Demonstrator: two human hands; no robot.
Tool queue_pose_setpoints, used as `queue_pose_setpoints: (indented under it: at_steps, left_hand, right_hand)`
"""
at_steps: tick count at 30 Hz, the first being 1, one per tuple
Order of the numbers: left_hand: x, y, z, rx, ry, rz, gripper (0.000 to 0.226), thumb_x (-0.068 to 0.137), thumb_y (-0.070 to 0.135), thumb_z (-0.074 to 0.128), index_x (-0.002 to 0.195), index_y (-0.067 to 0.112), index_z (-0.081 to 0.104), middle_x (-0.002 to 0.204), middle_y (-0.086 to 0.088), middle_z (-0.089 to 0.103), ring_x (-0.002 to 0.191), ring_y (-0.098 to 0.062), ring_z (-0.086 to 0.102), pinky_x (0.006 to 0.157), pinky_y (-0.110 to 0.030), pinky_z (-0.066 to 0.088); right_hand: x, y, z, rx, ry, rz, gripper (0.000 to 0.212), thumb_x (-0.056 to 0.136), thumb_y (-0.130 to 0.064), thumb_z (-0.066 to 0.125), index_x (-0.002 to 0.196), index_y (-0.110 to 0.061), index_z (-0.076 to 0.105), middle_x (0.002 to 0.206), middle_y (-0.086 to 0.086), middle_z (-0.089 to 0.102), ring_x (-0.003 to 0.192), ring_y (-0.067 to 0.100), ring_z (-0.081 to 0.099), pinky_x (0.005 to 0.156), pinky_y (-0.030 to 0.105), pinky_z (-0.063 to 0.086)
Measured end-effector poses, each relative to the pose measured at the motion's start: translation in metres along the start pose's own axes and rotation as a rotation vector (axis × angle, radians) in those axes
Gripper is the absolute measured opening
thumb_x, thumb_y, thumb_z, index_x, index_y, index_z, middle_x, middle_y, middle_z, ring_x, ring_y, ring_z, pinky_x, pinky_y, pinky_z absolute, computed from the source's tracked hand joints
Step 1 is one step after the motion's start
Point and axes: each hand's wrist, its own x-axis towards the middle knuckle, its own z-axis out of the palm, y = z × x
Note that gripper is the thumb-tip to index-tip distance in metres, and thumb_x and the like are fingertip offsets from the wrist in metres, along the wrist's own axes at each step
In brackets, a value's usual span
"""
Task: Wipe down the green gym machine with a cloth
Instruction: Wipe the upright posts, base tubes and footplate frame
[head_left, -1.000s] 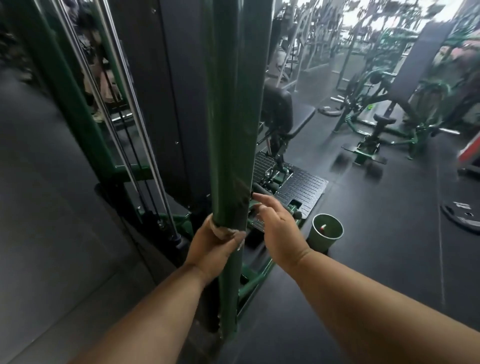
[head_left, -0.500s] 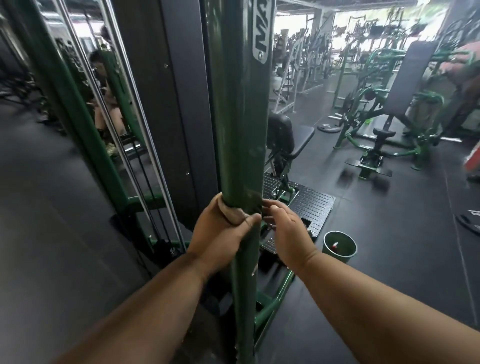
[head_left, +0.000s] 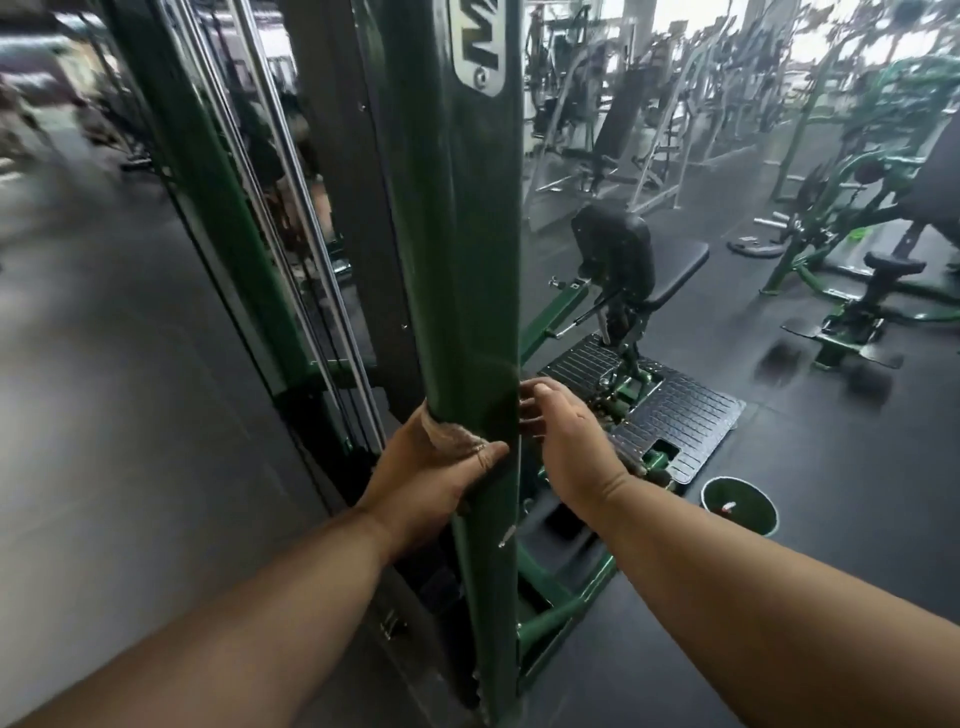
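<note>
- Green painted steel upright (head_left: 457, 260) of the gym machine fills the middle of the view, running from the top of the frame down to the floor.
- Pale cloth (head_left: 447, 434) sits bunched against the post's left edge, a bit below mid-height.
- Left hand (head_left: 431, 478) grips the post with the cloth pinned under its curled fingers, thumb across the front face.
- Right hand (head_left: 566, 447) is at the post's right edge, fingers loosely bent and touching the back of it, holding nothing as far as anyone can tell.
- Compared with a second ago both hands sit higher on the post and the logo plate (head_left: 480, 47) has come into view, so the wipe looks like it's heading upward, with plenty of post above still to do.
- Off to the right: the black seat (head_left: 670, 270), the tread plate (head_left: 680, 410) and a green bucket (head_left: 738, 505) on the floor.
</note>
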Motion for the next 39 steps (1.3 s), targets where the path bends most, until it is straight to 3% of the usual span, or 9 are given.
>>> queue_pose_setpoints:
  at_steps: [9, 13, 15, 19, 23, 27, 32, 36, 39]
  left_hand:
    - [0.005, 0.069, 0.005, 0.081, 0.245, 0.068, 0.025, 0.087, 0.021, 0.086, 0.072, 0.007, 0.073, 0.065, 0.001, 0.073, 0.061, -0.01, 0.071, 0.061, -0.017, 0.051]
    - [0.016, 0.096, 0.006, -0.098, 0.354, 0.166, 0.034, 0.082, 0.025, 0.087, 0.077, 0.004, 0.06, 0.059, -0.008, 0.061, 0.056, -0.022, 0.061, 0.064, -0.035, 0.055]
    - [0.022, 0.113, 0.003, -0.171, 0.417, 0.218, 0.043, 0.079, 0.03, 0.089, 0.091, 0.0, 0.059, 0.062, -0.004, 0.057, 0.057, -0.022, 0.06, 0.065, -0.04, 0.055]
    - [0.03, 0.143, 0.003, -0.256, 0.516, 0.293, 0.045, 0.077, 0.027, 0.086, 0.101, 0.002, 0.058, 0.069, -0.002, 0.056, 0.061, -0.019, 0.058, 0.063, -0.036, 0.055]
    - [0.025, 0.132, 0.013, -0.29, 0.473, 0.285, 0.032, 0.079, 0.028, 0.089, 0.101, 0.03, 0.067, 0.072, -0.007, 0.059, 0.06, -0.022, 0.055, 0.057, -0.035, 0.051]
    - [0.019, 0.101, 0.018, -0.273, 0.409, 0.23, 0.046, 0.083, 0.029, 0.09, 0.122, 0.022, 0.066, 0.09, -0.031, 0.067, 0.069, -0.03, 0.058, 0.064, -0.04, 0.052]
    - [0.019, 0.107, 0.014, -0.135, 0.527, 0.204, 0.046, 0.08, 0.033, 0.087, 0.116, 0.011, 0.068, 0.09, -0.006, 0.079, 0.079, -0.025, 0.075, 0.07, -0.032, 0.061]
    - [0.031, 0.153, -0.007, -0.033, 0.53, 0.338, 0.05, 0.084, 0.044, 0.082, 0.121, 0.013, 0.069, 0.107, -0.002, 0.08, 0.1, -0.019, 0.077, 0.09, -0.035, 0.061]
    - [0.039, 0.21, -0.021, 0.046, 0.575, 0.427, 0.038, 0.086, 0.05, 0.076, 0.094, 0.013, 0.068, 0.081, 0.011, 0.076, 0.075, -0.001, 0.072, 0.072, -0.016, 0.054]
  right_hand:
    - [0.012, -0.014, -0.025, -0.176, -0.265, -0.062, 0.037, 0.09, -0.047, 0.044, 0.107, -0.036, 0.074, 0.103, -0.007, 0.078, 0.104, 0.017, 0.072, 0.1, 0.052, 0.055]
    - [0.012, -0.044, -0.023, -0.147, -0.344, -0.192, 0.022, 0.106, -0.033, 0.05, 0.104, -0.052, 0.06, 0.097, -0.044, 0.067, 0.097, -0.018, 0.063, 0.087, 0.01, 0.049]
    - [0.018, -0.056, -0.022, -0.174, -0.384, -0.241, 0.026, 0.11, -0.03, 0.048, 0.099, -0.053, 0.052, 0.087, -0.054, 0.058, 0.089, -0.028, 0.056, 0.078, 0.005, 0.042]
    - [0.023, -0.064, -0.02, -0.081, -0.423, -0.245, 0.021, 0.11, -0.027, 0.047, 0.116, -0.04, 0.061, 0.105, -0.029, 0.073, 0.099, -0.006, 0.068, 0.089, 0.024, 0.055]
    - [0.022, -0.063, -0.024, -0.014, -0.473, -0.201, 0.024, 0.111, -0.021, 0.046, 0.111, -0.042, 0.056, 0.097, -0.041, 0.069, 0.097, -0.018, 0.065, 0.081, 0.007, 0.047]
    - [0.024, -0.07, -0.027, -0.001, -0.484, -0.168, 0.024, 0.11, -0.015, 0.047, 0.107, -0.033, 0.062, 0.091, -0.034, 0.073, 0.09, -0.013, 0.068, 0.073, 0.004, 0.048]
    - [0.028, -0.093, -0.023, 0.004, -0.437, -0.219, 0.023, 0.111, -0.03, 0.046, 0.097, -0.036, 0.064, 0.09, -0.038, 0.071, 0.093, -0.017, 0.064, 0.078, 0.003, 0.044]
    - [0.035, -0.133, -0.009, 0.031, -0.389, -0.362, 0.026, 0.112, -0.038, 0.044, 0.106, -0.035, 0.069, 0.105, -0.019, 0.075, 0.105, -0.005, 0.067, 0.095, 0.023, 0.048]
    - [0.041, -0.163, 0.001, 0.052, -0.401, -0.456, 0.029, 0.111, -0.041, 0.041, 0.114, -0.037, 0.069, 0.111, -0.008, 0.074, 0.113, 0.002, 0.067, 0.102, 0.026, 0.049]
